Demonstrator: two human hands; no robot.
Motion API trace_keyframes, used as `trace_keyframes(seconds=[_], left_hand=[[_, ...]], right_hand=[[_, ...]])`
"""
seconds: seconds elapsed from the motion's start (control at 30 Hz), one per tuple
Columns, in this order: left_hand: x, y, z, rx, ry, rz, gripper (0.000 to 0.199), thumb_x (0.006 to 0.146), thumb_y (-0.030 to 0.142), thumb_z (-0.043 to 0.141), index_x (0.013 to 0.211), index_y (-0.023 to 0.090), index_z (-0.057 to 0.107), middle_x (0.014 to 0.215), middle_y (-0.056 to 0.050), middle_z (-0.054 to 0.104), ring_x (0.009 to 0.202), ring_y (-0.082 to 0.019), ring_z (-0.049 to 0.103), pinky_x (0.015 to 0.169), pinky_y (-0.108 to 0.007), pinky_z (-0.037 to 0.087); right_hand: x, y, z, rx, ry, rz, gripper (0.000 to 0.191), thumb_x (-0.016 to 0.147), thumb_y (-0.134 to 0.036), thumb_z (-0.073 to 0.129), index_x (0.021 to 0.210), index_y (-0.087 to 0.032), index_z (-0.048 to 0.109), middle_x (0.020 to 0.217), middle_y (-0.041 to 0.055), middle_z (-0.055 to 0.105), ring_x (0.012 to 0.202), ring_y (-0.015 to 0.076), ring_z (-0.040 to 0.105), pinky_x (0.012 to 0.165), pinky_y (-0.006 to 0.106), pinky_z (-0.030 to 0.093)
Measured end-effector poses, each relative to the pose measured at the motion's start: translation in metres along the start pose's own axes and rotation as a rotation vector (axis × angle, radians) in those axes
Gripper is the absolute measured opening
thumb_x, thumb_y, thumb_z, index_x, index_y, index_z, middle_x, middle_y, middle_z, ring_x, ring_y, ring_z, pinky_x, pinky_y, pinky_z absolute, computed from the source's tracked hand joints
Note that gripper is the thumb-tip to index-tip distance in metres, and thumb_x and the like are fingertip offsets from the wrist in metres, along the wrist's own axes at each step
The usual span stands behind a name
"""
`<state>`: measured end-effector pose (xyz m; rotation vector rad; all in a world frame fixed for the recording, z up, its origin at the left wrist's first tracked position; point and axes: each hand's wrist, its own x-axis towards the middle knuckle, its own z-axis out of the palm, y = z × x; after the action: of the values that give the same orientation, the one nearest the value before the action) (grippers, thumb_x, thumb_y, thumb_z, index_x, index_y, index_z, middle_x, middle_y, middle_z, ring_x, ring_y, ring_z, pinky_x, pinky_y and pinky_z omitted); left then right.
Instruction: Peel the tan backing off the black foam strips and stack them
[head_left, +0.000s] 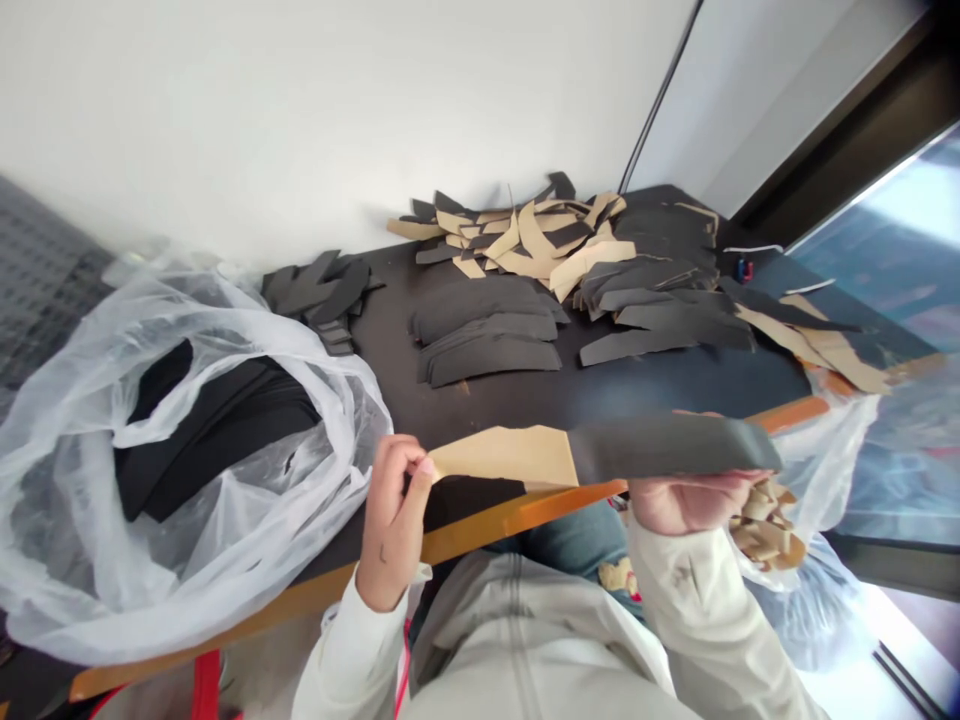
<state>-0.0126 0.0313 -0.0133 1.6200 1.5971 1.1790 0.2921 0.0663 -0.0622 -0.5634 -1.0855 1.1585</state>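
My left hand [396, 515] pinches the left end of a tan strip [510, 456] between thumb and fingers. My right hand [694, 498] is wrapped from below around a black strip [675, 447], which covers much of the fingers. The tan strip's right end meets the black strip's left end; whether they are joined cannot be made out. Both are held above the table's front edge [525, 512]. Behind them on the dark table lie a fanned stack of black strips [487, 340] and another black stack [660, 325] to its right.
A clear plastic bag [225, 560] holding black pieces [225, 430] stands at the left. Mixed tan and black pieces [525, 240] lie along the wall. Small black pieces [322, 290] sit back left; a bag with tan scraps [769, 525] hangs at the right.
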Motion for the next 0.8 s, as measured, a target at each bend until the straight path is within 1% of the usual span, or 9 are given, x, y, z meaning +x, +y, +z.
trace_keyframes(seconds=[0.1, 0.2, 0.27, 0.37, 0.47, 0.57, 0.63, 0.7, 0.8], left_hand=[[-0.002, 0.001, 0.002, 0.247, 0.182, 0.064, 0.008, 0.094, 0.026, 0.048, 0.088, 0.021, 0.047, 0.097, -0.005, 0.049, 0.098, -0.022, 0.049, 0.09, -0.039, 0.038], [-0.011, 0.018, 0.015, 0.275, 0.316, 0.25, 0.033, 0.083, 0.024, 0.065, 0.109, 0.019, 0.046, 0.114, -0.012, 0.046, 0.114, -0.028, 0.045, 0.1, -0.047, 0.037], [-0.018, 0.032, 0.028, 0.121, 0.255, 0.394, 0.049, 0.075, 0.024, 0.072, 0.115, 0.019, 0.044, 0.117, -0.013, 0.046, 0.115, -0.028, 0.047, 0.1, -0.048, 0.039], [-0.026, 0.046, 0.045, -0.146, 0.114, 0.467, 0.039, 0.076, 0.017, 0.07, 0.108, 0.022, 0.048, 0.104, -0.008, 0.054, 0.102, -0.024, 0.055, 0.091, -0.042, 0.047], [-0.026, 0.045, 0.053, -0.345, 0.085, 0.431, 0.027, 0.082, 0.007, 0.06, 0.101, 0.024, 0.051, 0.092, -0.003, 0.059, 0.088, -0.019, 0.059, 0.078, -0.034, 0.05], [-0.022, 0.037, 0.053, -0.42, 0.079, 0.43, 0.019, 0.084, 0.008, 0.059, 0.095, 0.024, 0.053, 0.089, -0.003, 0.062, 0.083, -0.017, 0.059, 0.074, -0.031, 0.049], [-0.02, 0.033, 0.053, -0.417, 0.064, 0.457, 0.015, 0.086, 0.011, 0.059, 0.093, 0.023, 0.054, 0.087, -0.003, 0.063, 0.081, -0.018, 0.06, 0.073, -0.032, 0.05], [-0.019, 0.03, 0.054, -0.401, 0.038, 0.504, 0.014, 0.086, 0.013, 0.06, 0.092, 0.023, 0.053, 0.085, -0.004, 0.064, 0.081, -0.019, 0.06, 0.073, -0.034, 0.05], [-0.02, 0.032, 0.059, -0.373, -0.029, 0.602, 0.013, 0.086, 0.012, 0.058, 0.09, 0.024, 0.052, 0.082, -0.003, 0.065, 0.079, -0.019, 0.06, 0.073, -0.036, 0.051]], right_hand=[[0.003, -0.009, 0.025, 0.376, 0.005, -0.08, 0.022, 0.087, -0.047, 0.061, 0.106, -0.037, 0.068, 0.081, -0.0053, 0.067, 0.048, 0.0076, 0.052, 0.027, 0.019, 0.035], [-0.003, -0.016, 0.07, 0.284, -0.007, -0.011, 0.019, 0.085, -0.047, 0.064, 0.103, -0.041, 0.065, 0.062, -0.0079, 0.058, 0.037, 0.0076, 0.038, 0.024, 0.02, 0.026], [-0.011, -0.02, 0.099, 0.143, -0.026, 0.001, 0.021, 0.083, -0.056, 0.062, 0.096, -0.04, 0.062, 0.06, -0.0065, 0.055, 0.036, 0.009, 0.035, 0.026, 0.022, 0.026], [-0.021, -0.028, 0.124, 0.004, -0.066, -0.057, 0.039, 0.077, -0.062, 0.065, 0.066, -0.028, 0.05, 0.056, -0.0044, 0.048, 0.04, 0.0107, 0.041, 0.034, 0.024, 0.037], [-0.025, -0.04, 0.122, -0.085, -0.242, 0.015, 0.05, 0.077, -0.056, 0.069, 0.053, -0.023, 0.04, 0.056, -0.0025, 0.05, 0.049, 0.0122, 0.054, 0.047, 0.025, 0.047], [-0.024, -0.054, 0.105, -0.158, -0.617, 0.164, 0.039, 0.082, -0.052, 0.066, 0.058, -0.024, 0.052, 0.065, 0.0002, 0.062, 0.062, 0.0133, 0.063, 0.062, 0.026, 0.052], [-0.023, -0.059, 0.094, -0.175, -0.732, 0.202, 0.041, 0.075, -0.063, 0.067, 0.067, -0.024, 0.059, 0.065, 0.0001, 0.064, 0.063, 0.0139, 0.063, 0.063, 0.026, 0.051], [-0.023, -0.06, 0.085, -0.238, -0.515, 0.196, 0.052, 0.072, -0.075, 0.058, 0.072, -0.023, 0.062, 0.06, -0.0012, 0.06, 0.056, 0.0128, 0.057, 0.058, 0.025, 0.047], [-0.02, -0.056, 0.077, -0.509, -0.09, 0.251, 0.048, 0.087, -0.065, 0.049, 0.08, -0.02, 0.065, 0.067, 0.0001, 0.058, 0.061, 0.0124, 0.053, 0.058, 0.024, 0.043]])
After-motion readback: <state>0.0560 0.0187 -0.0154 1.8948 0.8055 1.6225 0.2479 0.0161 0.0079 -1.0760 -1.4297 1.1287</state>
